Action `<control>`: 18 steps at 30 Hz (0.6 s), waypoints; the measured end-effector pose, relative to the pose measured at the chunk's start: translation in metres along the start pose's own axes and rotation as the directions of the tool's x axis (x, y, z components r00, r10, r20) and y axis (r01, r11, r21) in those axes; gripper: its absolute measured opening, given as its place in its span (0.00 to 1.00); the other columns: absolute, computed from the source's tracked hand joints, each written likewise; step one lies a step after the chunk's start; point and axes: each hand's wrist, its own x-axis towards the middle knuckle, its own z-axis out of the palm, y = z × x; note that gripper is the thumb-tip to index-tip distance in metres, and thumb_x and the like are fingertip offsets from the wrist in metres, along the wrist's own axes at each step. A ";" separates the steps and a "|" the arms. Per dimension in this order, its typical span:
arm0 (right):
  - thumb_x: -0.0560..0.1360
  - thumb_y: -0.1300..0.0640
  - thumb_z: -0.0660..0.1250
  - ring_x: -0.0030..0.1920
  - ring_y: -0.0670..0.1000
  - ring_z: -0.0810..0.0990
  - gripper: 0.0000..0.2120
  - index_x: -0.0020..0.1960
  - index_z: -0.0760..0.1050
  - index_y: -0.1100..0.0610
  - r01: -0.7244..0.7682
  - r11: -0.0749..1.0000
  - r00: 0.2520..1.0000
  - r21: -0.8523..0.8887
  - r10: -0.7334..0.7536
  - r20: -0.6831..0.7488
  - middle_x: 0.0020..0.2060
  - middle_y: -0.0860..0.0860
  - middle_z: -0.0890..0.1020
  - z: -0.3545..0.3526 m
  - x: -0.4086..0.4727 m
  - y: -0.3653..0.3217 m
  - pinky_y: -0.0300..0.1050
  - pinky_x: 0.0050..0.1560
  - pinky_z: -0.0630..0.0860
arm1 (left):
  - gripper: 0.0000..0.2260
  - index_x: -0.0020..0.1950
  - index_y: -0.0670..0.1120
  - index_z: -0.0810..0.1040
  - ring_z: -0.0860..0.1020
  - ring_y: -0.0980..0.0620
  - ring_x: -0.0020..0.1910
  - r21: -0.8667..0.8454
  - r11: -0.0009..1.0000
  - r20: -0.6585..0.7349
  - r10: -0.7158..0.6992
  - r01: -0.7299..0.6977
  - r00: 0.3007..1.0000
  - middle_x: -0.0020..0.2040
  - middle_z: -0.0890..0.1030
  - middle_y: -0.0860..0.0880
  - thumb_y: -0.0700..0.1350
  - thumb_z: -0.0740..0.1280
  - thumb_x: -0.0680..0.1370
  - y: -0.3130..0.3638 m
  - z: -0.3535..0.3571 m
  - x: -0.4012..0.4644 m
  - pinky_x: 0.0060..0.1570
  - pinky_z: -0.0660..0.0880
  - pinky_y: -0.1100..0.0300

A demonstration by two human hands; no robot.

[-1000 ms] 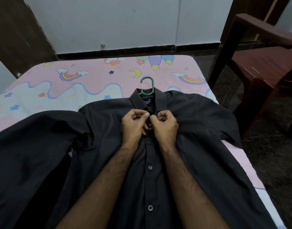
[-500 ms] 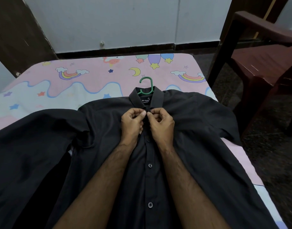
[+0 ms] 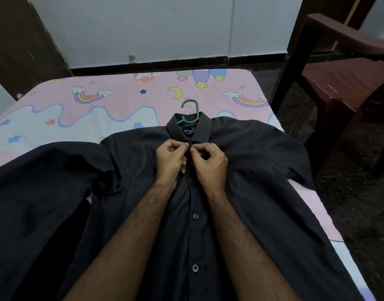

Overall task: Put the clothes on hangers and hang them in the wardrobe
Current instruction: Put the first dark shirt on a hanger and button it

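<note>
While the dark button-up shirt (image 3: 241, 181) lies spread face-up on the pastel rainbow-print bedsheet (image 3: 121, 98), the left hand (image 3: 170, 158) and the right hand (image 3: 209, 162) meet just below the collar (image 3: 190, 127), each with curled fingers pinching an edge of the placket at what looks like the top button. A green plastic hanger (image 3: 190, 111) sits inside the shirt, only its hook showing past the collar. The cloth looks thin, soft and limp, so it will sag and slide off narrow hanger arms unless the neck is fastened; the buttons are small and call for fingertip pinches. To lift it, the hook or the hanger's neck seems the best hold, not the fabric. A brown plastic chair (image 3: 347, 83) stands right of the bed
</note>
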 end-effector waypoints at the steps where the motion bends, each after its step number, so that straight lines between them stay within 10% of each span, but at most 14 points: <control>1: 0.73 0.62 0.74 0.38 0.44 0.82 0.02 0.43 0.85 0.57 -0.018 1.000 1.000 0.001 0.018 -0.002 0.40 0.48 0.83 0.001 0.001 0.001 0.34 0.42 0.77 | 0.06 0.41 0.38 0.76 0.65 0.54 0.17 0.008 1.000 0.008 0.000 0.000 1.000 0.21 0.71 0.47 0.35 0.69 0.78 0.000 0.000 0.000 0.17 0.63 0.64; 18: 0.73 0.62 0.74 0.39 0.46 0.82 0.04 0.46 0.81 0.56 -0.041 0.999 0.999 0.017 0.041 -0.004 0.41 0.49 0.84 0.006 0.002 0.005 0.40 0.43 0.80 | 0.06 0.43 0.41 0.76 0.64 0.54 0.18 0.095 0.987 0.054 0.126 -0.130 0.991 0.21 0.68 0.53 0.37 0.67 0.81 -0.012 -0.002 0.000 0.18 0.63 0.64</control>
